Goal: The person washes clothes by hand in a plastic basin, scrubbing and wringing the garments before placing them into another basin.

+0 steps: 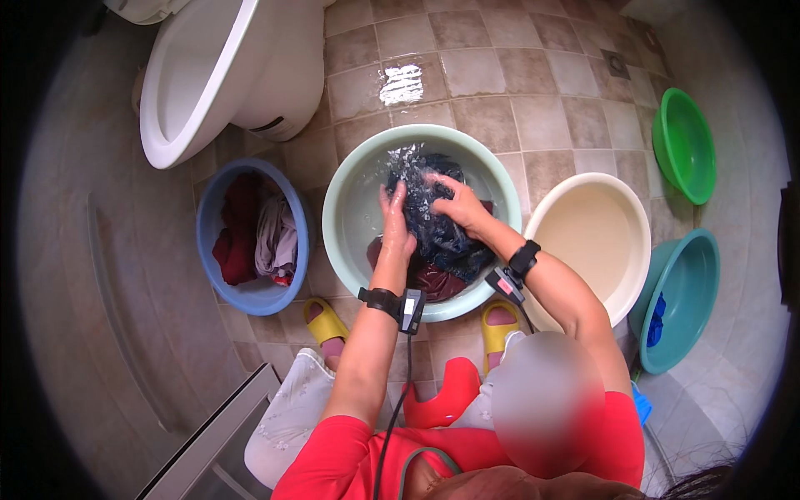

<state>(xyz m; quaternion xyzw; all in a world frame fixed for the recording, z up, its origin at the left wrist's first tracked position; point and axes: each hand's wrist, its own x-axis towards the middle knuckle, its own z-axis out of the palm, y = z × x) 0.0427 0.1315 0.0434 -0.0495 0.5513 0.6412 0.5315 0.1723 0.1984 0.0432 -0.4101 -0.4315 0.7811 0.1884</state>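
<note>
In the middle of the floor stands a pale green basin [337, 250] holding water and wet laundry. My left hand [397, 223] is inside it, its fingers gripping the left edge of a dark blue patterned garment [433, 237]. From the other side my right hand [460, 207] grips the same cloth, thumb and forefinger apart around a fold. Water splashes and glints at the far side of the garment. Beneath it lies a maroon cloth [435, 283], partly covered. The ends of some fingers are hidden by the wet fabric.
To the left, a blue basin [208, 262] contains dark red and pale clothes. A cream basin [637, 242] stands at the right, near a teal basin [696, 308] with blue cloth and a green basin [687, 150]. A white toilet [279, 67] stands far left on the tiled floor.
</note>
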